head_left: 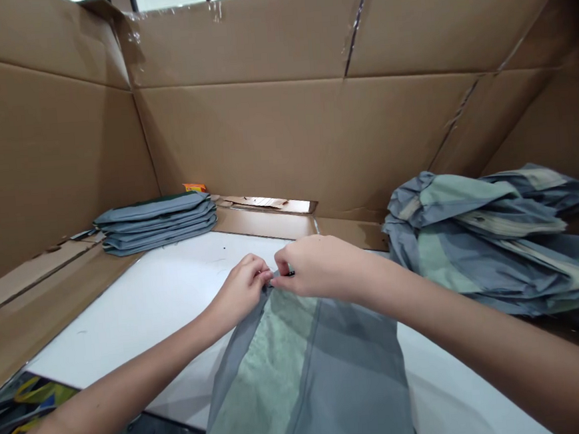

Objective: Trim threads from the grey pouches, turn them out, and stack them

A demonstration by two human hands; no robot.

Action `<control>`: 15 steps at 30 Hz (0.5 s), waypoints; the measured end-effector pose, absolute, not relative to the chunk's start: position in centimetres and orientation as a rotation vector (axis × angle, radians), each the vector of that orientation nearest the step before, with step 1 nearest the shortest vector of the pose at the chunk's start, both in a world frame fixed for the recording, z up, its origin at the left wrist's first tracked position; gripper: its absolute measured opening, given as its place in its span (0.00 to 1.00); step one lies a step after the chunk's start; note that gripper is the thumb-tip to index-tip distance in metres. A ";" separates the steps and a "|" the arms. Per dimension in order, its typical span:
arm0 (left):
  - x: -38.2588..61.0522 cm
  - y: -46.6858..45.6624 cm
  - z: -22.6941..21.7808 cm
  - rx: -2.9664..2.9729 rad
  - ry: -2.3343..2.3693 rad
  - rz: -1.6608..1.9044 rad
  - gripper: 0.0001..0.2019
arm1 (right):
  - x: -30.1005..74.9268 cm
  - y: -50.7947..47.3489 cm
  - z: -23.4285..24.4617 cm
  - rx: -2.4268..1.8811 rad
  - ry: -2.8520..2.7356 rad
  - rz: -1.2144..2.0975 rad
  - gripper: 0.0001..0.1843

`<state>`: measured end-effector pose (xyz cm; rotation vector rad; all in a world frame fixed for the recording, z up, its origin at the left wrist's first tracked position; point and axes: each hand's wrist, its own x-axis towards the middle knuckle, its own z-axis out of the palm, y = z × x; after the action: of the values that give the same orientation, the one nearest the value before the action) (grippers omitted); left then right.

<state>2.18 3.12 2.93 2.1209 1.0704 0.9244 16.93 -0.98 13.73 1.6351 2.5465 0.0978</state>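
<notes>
A grey fabric piece with a pale green stripe (361,365) lies lengthwise in front of me, its near end running out of the bottom of the view. At its far edge my left hand (247,280) pinches the cloth between thumb and fingers. Close beside it, my right hand (311,265) also pinches that edge, with the fingertips of both hands almost touching. A small dark spot shows by the right fingertips, too small to make out. The gripped bit of cloth is mostly hidden by my fingers.
On the left, a stack of folded grey fabric pieces (160,224) sits near an orange packet (195,187). A loose heap of grey and green fabric (486,241) lies at right. Cardboard walls (262,125) surround the white tabletop (127,323). Yellow and dark items (37,394) show at lower left.
</notes>
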 end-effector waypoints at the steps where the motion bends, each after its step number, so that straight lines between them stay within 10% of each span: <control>1: 2.2 3.1 3.0 2.126 1.078 0.923 0.09 | 16.5 -1.1 14.1 1.614 2.510 0.122 0.15; 15: 2.4 3.3 3.5 2.086 1.122 0.935 0.08 | 15.3 -0.2 15.2 1.593 2.383 0.051 0.10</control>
<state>2.38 3.29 3.52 2.0860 1.1218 0.9353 15.28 -0.19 15.18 1.5933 2.3833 0.0515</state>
